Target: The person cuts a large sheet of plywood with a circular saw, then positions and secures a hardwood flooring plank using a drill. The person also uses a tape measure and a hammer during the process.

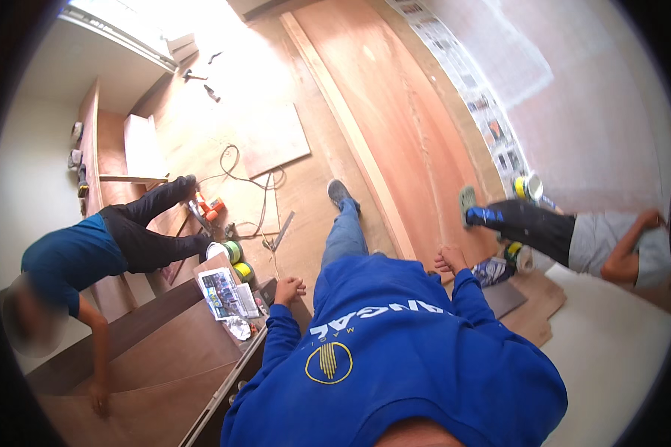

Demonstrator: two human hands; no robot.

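My left hand [289, 290] hangs beside my body with its fingers curled in, and nothing shows in it. It is nearest to the edge of a brown wooden cabinet, where a newspaper or magazine [227, 292] lies with a crumpled silvery piece [238, 328]. On my other side, my right hand [449, 259] is held out over a long reddish plywood sheet [395, 97], fingers loosely bent and apart, with nothing seen between them. Both hands look free of the things around them. My blue sleeves reach the wrists, and one shoe [339, 194] shows on the wooden floor.
At left a person in a teal shirt [71, 249] bends over the cabinet panel [149, 357]. Another person in grey [611, 242] stands at right. An orange power tool [210, 207], a dark cord [265, 197], a loose board [272, 138] and cans [232, 252] lie around.
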